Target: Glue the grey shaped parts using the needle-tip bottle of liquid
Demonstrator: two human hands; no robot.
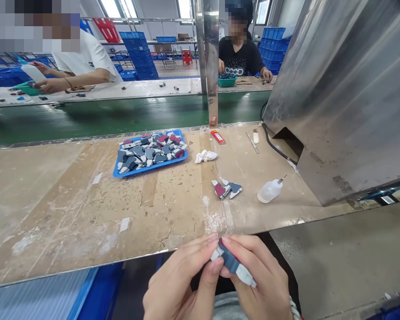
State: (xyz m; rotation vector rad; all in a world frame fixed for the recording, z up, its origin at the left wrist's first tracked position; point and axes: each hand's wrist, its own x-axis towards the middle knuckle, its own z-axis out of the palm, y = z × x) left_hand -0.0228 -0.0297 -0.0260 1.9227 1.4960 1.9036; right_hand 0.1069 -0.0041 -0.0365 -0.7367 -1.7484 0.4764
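Note:
Just in front of the table's near edge, my left hand [186, 275] and my right hand [258, 271] pinch one small grey and white part [230, 261] between their fingertips. A little dark red shows at its top. Beyond my hands on the table lie loose pieces, a dark red and white one [220, 190] and a grey and white one [234, 189]. To their right a translucent bottle [269, 191] with a metal needle tip leans on its side. A blue tray [150, 168] farther back holds many similar grey, white and dark red parts.
On the brown table [96, 200] are a crumpled white tissue [206, 156], a red packet [218, 137] and a thin metal tool [252, 142]. A large metal housing [346, 102] stands at the right. Two people work beyond the green belt [136, 109].

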